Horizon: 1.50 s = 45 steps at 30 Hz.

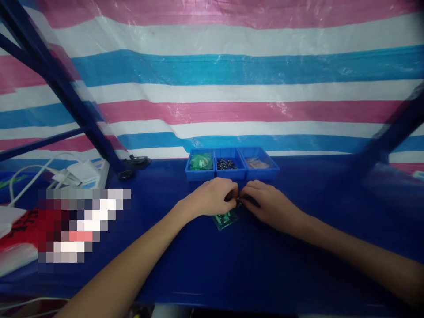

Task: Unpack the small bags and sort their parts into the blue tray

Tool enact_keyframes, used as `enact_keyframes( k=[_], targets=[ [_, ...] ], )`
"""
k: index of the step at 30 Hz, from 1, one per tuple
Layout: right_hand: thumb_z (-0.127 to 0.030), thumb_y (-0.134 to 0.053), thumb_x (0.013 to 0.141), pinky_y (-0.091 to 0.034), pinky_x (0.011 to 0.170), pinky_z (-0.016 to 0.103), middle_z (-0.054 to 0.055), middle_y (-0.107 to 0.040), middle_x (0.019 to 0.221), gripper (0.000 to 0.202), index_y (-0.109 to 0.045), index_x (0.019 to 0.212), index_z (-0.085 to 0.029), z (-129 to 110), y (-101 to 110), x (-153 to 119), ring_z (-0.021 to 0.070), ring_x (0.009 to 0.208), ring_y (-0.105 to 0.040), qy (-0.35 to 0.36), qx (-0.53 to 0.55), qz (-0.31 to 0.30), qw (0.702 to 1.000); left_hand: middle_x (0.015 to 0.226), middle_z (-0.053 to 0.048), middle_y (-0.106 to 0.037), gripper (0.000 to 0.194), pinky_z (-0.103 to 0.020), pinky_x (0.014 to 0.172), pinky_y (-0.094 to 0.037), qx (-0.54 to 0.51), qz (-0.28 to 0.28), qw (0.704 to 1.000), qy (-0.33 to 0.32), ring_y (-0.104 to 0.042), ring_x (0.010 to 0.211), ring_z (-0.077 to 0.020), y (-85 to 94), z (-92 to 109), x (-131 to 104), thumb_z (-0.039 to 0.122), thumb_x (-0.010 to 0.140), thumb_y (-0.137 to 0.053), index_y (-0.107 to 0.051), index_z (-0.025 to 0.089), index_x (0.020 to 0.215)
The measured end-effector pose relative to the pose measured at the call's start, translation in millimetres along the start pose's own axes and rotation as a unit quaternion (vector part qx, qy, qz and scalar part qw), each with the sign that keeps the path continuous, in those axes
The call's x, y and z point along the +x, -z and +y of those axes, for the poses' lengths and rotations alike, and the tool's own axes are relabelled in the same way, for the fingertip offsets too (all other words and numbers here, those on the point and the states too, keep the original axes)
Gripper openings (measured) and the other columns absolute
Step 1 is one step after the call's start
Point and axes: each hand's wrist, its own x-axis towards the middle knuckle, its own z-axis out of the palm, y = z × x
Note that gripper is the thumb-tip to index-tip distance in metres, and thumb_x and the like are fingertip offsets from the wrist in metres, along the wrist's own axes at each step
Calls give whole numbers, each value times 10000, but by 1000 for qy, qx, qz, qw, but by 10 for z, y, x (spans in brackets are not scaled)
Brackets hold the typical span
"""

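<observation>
My left hand (217,196) and my right hand (263,201) meet over the blue table, just in front of three small blue bins. Both are closed in a pinch, fingertips nearly touching. A tiny dark and shiny piece (239,201) shows between them, too small to name. Under my left hand lies a flat green piece in clear plastic (224,221), partly covered by the fingers. Green packets (201,161) fill the left bin. Small black and silver parts (226,164) lie in the middle bin, and pale flat pieces (256,163) in the right one.
On the left, white cables and adapters (79,172) lie near a red bag (28,227) and a pixelated patch. Black items (137,161) rest by the blue frame post (82,112). A striped plastic sheet (232,70) hangs behind the table (212,269).
</observation>
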Motion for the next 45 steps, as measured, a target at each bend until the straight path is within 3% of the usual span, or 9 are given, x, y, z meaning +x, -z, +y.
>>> enact_keyframes(
  k=[6,11,18,28,36,45],
  targets=[
    [-222,-530,947,-484,770,369,67,-649,932,86,-614,959,-203,-13,34,28,232,889,-602,-20,39,41,998,836,-5,-599,54,-278,643,-390,65,98,993,2,-552,734,-149,-32,27,11,224,892,-531,-517,190,852],
    [-196,-537,941,-470,720,326,46,-663,881,66,-600,923,-203,-33,73,55,201,820,-608,-25,111,85,990,849,-5,-582,123,-282,662,-404,62,133,989,-5,-552,763,-152,-77,95,15,263,973,-448,-477,192,877],
    [-230,-571,940,-416,640,273,-8,-661,774,109,-635,857,-203,-89,131,59,140,669,-576,-58,171,107,978,901,-20,-592,196,-293,726,-448,56,133,989,6,-582,815,-162,-113,103,24,249,1026,-329,-491,187,935],
    [-342,-547,961,-317,539,280,-33,-539,619,281,-598,730,-190,-65,157,83,120,552,-447,-95,185,122,970,907,-17,-593,89,-276,688,-442,60,111,992,-25,-581,792,-150,-114,139,-1,218,988,-421,-491,178,950],
    [-326,-575,947,-377,553,263,-22,-622,735,146,-603,871,-205,-45,136,74,119,572,-505,-91,197,159,963,852,-12,-594,201,-272,642,-421,102,123,987,-17,-568,734,-143,-126,142,12,286,1020,-385,-488,171,891],
    [-251,-520,973,-433,620,260,-1,-694,864,118,-631,956,-215,-10,119,81,141,708,-620,-68,197,164,964,900,-20,-636,287,-275,634,-437,127,126,984,-12,-607,764,-157,-159,123,18,351,1052,-339,-540,161,976]
  ],
)
